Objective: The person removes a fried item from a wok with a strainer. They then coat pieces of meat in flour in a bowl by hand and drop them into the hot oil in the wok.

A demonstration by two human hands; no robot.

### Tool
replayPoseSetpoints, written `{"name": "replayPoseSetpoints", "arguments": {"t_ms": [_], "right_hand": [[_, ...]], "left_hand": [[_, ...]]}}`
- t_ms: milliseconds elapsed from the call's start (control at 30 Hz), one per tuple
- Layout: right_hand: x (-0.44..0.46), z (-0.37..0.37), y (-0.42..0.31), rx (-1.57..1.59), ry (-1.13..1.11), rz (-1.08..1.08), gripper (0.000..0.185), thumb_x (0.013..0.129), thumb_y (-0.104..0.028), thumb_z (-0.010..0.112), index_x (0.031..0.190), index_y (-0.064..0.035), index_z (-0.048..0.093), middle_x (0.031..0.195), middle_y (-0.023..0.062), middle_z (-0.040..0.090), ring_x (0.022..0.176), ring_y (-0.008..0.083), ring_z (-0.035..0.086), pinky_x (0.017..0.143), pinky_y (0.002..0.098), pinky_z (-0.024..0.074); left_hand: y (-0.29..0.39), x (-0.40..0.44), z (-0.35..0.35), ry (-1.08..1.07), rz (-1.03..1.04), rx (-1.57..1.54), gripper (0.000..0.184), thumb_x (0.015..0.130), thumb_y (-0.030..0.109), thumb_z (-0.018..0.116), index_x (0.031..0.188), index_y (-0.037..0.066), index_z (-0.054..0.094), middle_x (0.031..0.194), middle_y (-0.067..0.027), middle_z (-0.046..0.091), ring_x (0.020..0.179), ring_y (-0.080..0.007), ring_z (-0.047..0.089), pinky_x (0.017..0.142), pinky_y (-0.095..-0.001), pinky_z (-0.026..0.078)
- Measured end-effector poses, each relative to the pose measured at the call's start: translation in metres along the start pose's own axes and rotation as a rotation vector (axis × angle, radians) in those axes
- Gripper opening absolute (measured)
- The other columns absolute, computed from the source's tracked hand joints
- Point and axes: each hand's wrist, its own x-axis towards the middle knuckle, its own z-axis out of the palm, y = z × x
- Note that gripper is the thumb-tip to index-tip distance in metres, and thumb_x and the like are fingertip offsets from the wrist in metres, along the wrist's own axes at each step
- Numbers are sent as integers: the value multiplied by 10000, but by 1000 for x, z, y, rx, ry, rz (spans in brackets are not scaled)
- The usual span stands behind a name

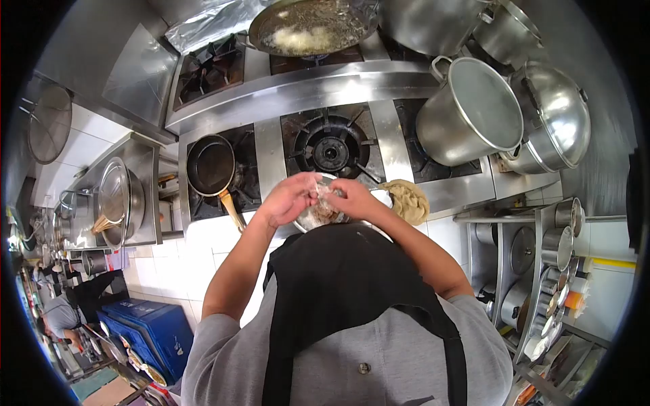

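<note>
Both hands meet over a metal bowl (308, 220) held close against the dark apron. My left hand (292, 197) has its fingers closed around a small pale, whitish piece of food (323, 191). My right hand (352, 199) touches the same piece from the other side, its fingers bent together on it. Under the hands, brownish-pink contents show in the bowl, partly hidden by the fingers. A beige crumpled cloth (406, 201) lies just right of my right hand, at the stove's front edge.
A burner (331, 153) lies ahead, with a frying pan (210, 164) on its left and a large pot (468, 111) on its right. Behind, a wide pan (310, 30) holds bubbling oil and pale food. Shelves of pots stand right; a co-worker (64, 314) bends at far left.
</note>
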Motion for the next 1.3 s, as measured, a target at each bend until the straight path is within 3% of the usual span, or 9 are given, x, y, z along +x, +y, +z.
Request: {"name": "replayPoseSetpoints", "arguments": {"t_ms": [100, 200, 300, 433, 500, 633, 700, 900, 1300], "right_hand": [[10, 10, -10, 3, 68, -102, 184, 867, -217, 636, 870, -33, 632, 660, 125, 602, 530, 227, 556, 524, 370, 434], [17, 3, -14, -301, -7, -288, 230, 830, -243, 633, 937, -40, 640, 889, 195, 680, 775, 383, 651, 644, 462, 497], [14, -10, -49, -335, 1, -217, 291, 834, -237, 607, 1022, -16, 620, 921, 191, 686, 886, 364, 653, 775, 466, 492], [7, -27, -62, -127, 111, 46, 335, 855, -261, 629, 1102, -36, 610, 1026, 187, 678, 941, 374, 644, 791, 427, 503], [3, -26, -40, -118, 118, 78, 280, 869, -261, 628, 1047, -45, 625, 1000, 173, 681, 928, 373, 645, 785, 412, 504], [-10, -22, -9, -53, 61, 140, 221, 879, -241, 613, 927, -26, 635, 901, 182, 665, 823, 331, 642, 718, 387, 487], [-15, -15, 8, -34, 154, -65, 200, 893, -231, 626, 940, -37, 639, 706, 62, 589, 568, 112, 513, 538, 296, 434], [-26, -19, 20, 51, 71, 176, 225, 890, -229, 598, 937, -12, 636, 862, 176, 663, 792, 297, 644, 721, 362, 494], [-63, -43, 31, 119, 178, 336, 234, 897, -232, 594, 954, -8, 625, 751, 142, 626, 614, 186, 569, 589, 352, 453]], "left_hand": [[-15, 13, -13, -14, -19, 164, 175, 976, 155, 549, 1095, 35, 595, 936, -54, 607, 827, -132, 562, 733, -298, 479], [-13, 7, 13, 48, -25, -44, 174, 977, 100, 494, 1117, 44, 580, 1024, -90, 633, 896, -192, 628, 814, -360, 524], [-17, 16, 4, 79, 82, -124, 209, 946, 41, 476, 1132, 33, 573, 1078, -111, 634, 928, -226, 637, 849, -407, 530], [-4, 16, -3, 86, 39, -163, 81, 891, 101, 531, 893, 66, 604, 791, -37, 590, 660, -147, 517, 630, -328, 449], [2, 15, 9, 226, -18, -158, 285, 917, 237, 562, 664, 122, 498, 576, 14, 433, 488, -122, 359, 467, -291, 323], [6, 22, 21, 372, 79, -44, 481, 952, 403, 560, 591, 171, 343, 490, 35, 315, 373, -100, 250, 344, -256, 190], [7, 31, 23, 447, 79, 95, 478, 954, 383, 563, 587, 175, 338, 489, 39, 311, 376, -91, 268, 348, -261, 211], [127, 71, 10, -20, 135, 638, 284, 945, 254, 559, 1096, 16, 597, 878, -35, 591, 784, -134, 582, 643, -277, 529], [289, 265, 97, 378, 631, 1828, 159, 785, 105, 651, 904, 0, 672, 957, -252, 676, 939, -353, 664, 828, -426, 515]]}}
